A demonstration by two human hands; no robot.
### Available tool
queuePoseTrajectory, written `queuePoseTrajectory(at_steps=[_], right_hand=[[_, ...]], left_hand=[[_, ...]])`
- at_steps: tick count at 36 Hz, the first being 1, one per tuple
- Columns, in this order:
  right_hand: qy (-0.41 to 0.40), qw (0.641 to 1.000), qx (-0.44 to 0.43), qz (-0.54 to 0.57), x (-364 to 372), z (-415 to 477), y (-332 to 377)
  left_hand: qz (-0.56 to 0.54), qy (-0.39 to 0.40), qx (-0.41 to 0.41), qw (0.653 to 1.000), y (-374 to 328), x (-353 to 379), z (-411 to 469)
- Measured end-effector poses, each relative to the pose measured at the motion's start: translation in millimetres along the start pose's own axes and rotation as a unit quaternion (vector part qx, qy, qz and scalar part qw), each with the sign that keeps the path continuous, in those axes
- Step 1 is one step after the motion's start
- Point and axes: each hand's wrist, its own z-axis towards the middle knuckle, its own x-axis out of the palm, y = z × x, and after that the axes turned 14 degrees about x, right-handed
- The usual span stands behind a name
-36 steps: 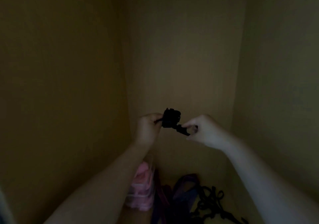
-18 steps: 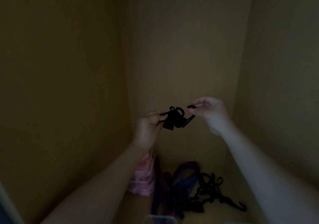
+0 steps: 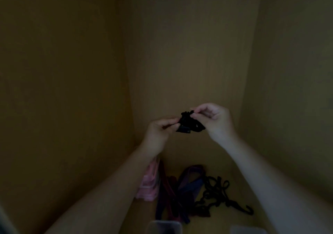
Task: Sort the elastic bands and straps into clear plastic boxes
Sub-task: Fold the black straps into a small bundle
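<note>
Head view is showing two bare arms reaching into a dim wooden cupboard (image 3: 180,53), with both hands raised in front of its back wall. The left hand (image 3: 158,131) is pinching the left side of a small black strap bundle (image 3: 186,124) between thumb and curled fingers. The right hand (image 3: 214,120) is pinching the bundle's upper right edge with thumb and forefinger, its other fingers curling loosely beneath. The bundle is hanging in the air between the two hands, well above the cupboard floor, with a flat black end sticking out at its lower left; the light is too low to tell whether that is a buckle. Down on the floor, a pink box (image 3: 148,185) is standing against the left wall, partly hidden behind the left forearm. Just beside it a heap of purple and maroon straps (image 3: 182,190) is lying, and a tangled black cord (image 3: 216,192) with a hook at its end is sprawling to the right, touching the heap. At the bottom edge, the rim of a clear plastic box (image 3: 164,227) is showing below the straps, and a pale box corner (image 3: 248,231) is peeking in further right.
</note>
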Motion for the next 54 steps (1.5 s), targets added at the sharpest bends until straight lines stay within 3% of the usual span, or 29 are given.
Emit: queuePoseTrajectory(at_steps=[6,13,18,21,29,36,42,45,47,49,51,54], right_hand=[[0.018,0.999,-0.028,0.011,3,-7,-4],[0.037,0.997,-0.060,-0.006,3,-9,-3],[0.041,0.994,-0.063,-0.079,6,-11,-11],[0.014,0.992,-0.070,-0.103,8,-12,-13],[0.022,0.995,-0.014,-0.095,10,-11,-20],[0.014,0.999,-0.002,-0.031,5,-4,-20],[0.102,0.979,0.167,0.054,1,-6,-17],[0.117,0.970,0.197,0.075,-2,-10,-21],[0.120,0.972,0.191,0.072,-3,-12,-25],[0.109,0.977,0.174,0.051,-5,-14,-30],[0.089,0.982,0.165,0.029,-11,-16,-37],[0.075,0.988,0.136,-0.011,-22,-23,-45]], left_hand=[[-0.001,-0.072,-0.056,0.996,-10,8,3],[0.149,-0.031,0.066,0.986,-12,8,5],[0.230,0.046,0.182,0.955,-13,6,1],[0.280,0.049,0.199,0.938,-8,3,-1],[0.327,0.089,0.151,0.929,4,-3,-3],[0.287,0.119,0.251,0.917,9,-3,-8],[0.284,0.122,0.305,0.901,20,-3,-6],[0.274,0.146,0.310,0.899,28,-5,-7],[0.256,0.147,0.292,0.909,35,-3,-11],[0.202,0.119,0.236,0.943,35,4,-19],[0.116,0.081,0.116,0.983,31,12,-28],[0.005,0.069,-0.059,0.996,30,19,-35]])
